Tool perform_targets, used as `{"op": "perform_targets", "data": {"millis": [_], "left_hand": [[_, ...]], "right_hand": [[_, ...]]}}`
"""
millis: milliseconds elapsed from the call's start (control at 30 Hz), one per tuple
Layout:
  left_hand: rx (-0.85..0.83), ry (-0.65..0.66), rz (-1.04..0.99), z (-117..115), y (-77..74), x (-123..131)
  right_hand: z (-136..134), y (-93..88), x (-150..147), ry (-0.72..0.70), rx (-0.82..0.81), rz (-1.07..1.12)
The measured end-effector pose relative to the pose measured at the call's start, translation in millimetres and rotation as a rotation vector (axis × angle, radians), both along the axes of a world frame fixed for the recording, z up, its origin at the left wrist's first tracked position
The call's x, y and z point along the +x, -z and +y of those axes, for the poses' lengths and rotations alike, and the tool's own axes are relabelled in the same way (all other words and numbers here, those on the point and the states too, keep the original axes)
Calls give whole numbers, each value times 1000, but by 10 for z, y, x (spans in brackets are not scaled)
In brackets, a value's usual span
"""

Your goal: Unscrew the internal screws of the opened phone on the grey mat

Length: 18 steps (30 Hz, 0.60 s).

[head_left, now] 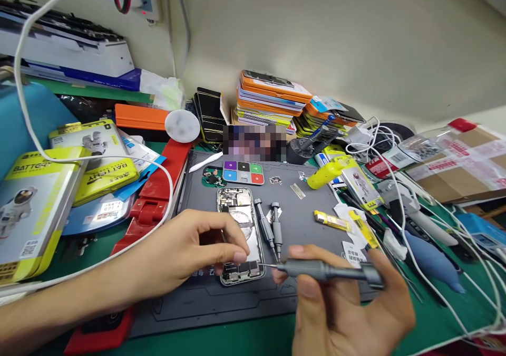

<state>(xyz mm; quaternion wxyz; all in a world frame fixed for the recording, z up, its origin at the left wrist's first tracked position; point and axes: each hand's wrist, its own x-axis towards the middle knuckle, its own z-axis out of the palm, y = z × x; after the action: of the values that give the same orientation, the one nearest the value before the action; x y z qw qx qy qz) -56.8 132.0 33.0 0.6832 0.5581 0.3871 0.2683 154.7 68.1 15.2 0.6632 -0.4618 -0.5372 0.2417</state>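
Note:
My right hand (348,298) holds a grey precision screwdriver (316,270) nearly level, its cap end against a finger. The driver's thin tip points left, at the lower right edge of an opened phone (253,245) with bare inner parts showing. Over the phone's lower half is my left hand (205,240), thumb and index finger drawn together; whatever may be between them is too small or hidden to make out. Two more grey screwdrivers (265,229) lie on the dark work mat (182,303) just right of the phone.
Beyond the phone sit a colored screw tray (243,173) and a small green circuit board (212,176). Yellow battery boxes (43,187) and a red clamp (148,203) stand left. Right are a yellow bottle (326,174), a blue air blower (430,261) and tangled white cables (401,213).

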Motion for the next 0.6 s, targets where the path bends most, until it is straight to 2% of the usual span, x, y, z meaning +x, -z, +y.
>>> {"op": "perform_targets", "data": {"millis": [100,267,600], "left_hand": [[-64,23,-49,5,1,5],[-98,56,-76,9,10,-3],[-98,90,-80,-1,2,-15]], "right_hand": [[7,-81,12,-39,-69,134],[5,-104,-11,-153,-151,174],[-31,-145,-111,-140,-215,161]]}}
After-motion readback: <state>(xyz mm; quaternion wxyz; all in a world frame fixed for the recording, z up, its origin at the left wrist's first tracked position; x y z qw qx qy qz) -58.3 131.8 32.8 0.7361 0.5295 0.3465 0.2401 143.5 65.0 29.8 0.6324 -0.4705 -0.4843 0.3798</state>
